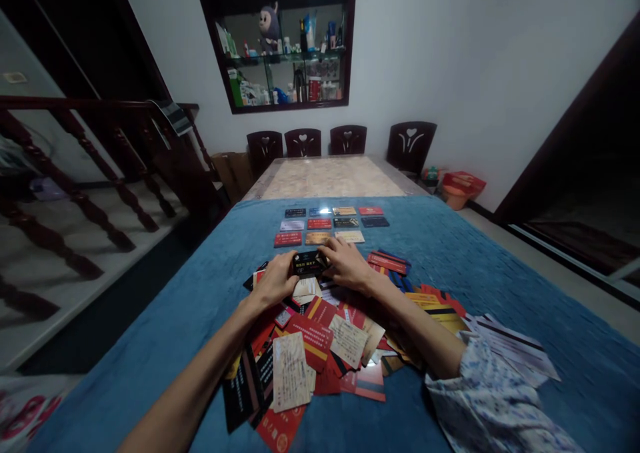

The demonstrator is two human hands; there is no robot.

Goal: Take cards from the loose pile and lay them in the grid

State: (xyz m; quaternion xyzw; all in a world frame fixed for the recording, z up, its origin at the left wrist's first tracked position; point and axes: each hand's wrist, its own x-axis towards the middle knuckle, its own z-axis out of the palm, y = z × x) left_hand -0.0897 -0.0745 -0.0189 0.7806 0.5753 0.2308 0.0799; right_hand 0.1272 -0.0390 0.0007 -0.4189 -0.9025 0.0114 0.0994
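Note:
Between both hands is a black VIP card, held by its two ends just above a loose heap of cards. My left hand grips its left end between thumb and fingers. At the right end, my right hand closes on the card and hides part of it. The heap below mixes red cards, a cream card, black cards and yellow cards, overlapping at many angles. Beyond the hands, several cards lie in neat rows, among them a red card and a dark blue card.
A blue cloth covers the near part of the table; its far part shows a pale marbled top. Dark chairs stand at the far end. A wooden railing is at left, a red-lined bin at right.

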